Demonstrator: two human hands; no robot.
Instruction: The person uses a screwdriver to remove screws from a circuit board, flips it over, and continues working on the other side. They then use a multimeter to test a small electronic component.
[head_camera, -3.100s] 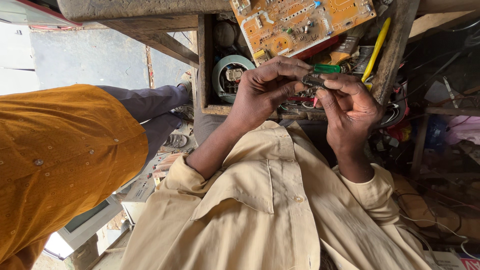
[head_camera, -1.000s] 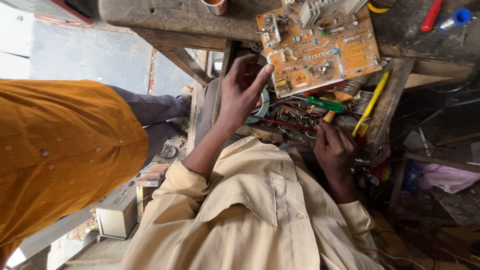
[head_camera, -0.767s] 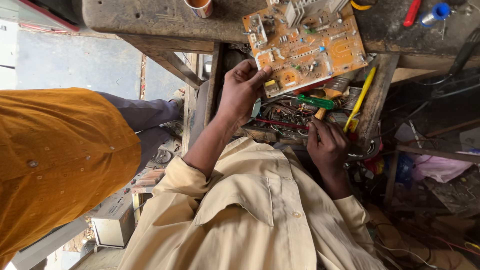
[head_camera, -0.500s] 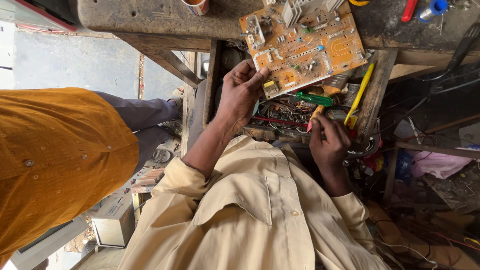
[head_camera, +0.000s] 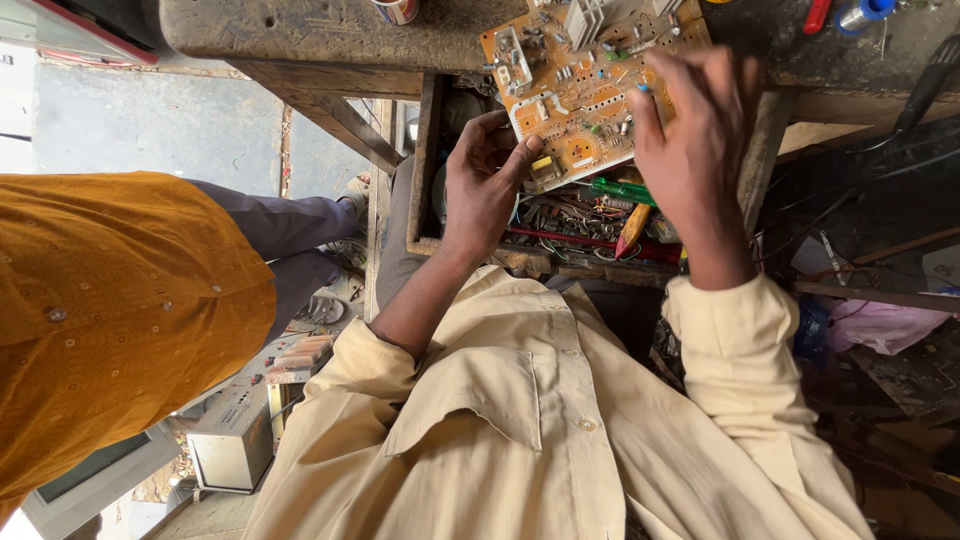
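I wear a pale cream button-front shirt (head_camera: 540, 420) with a collar. Sleeves are long, with loose cuffs pushed back from both wrists. Hands are bare.
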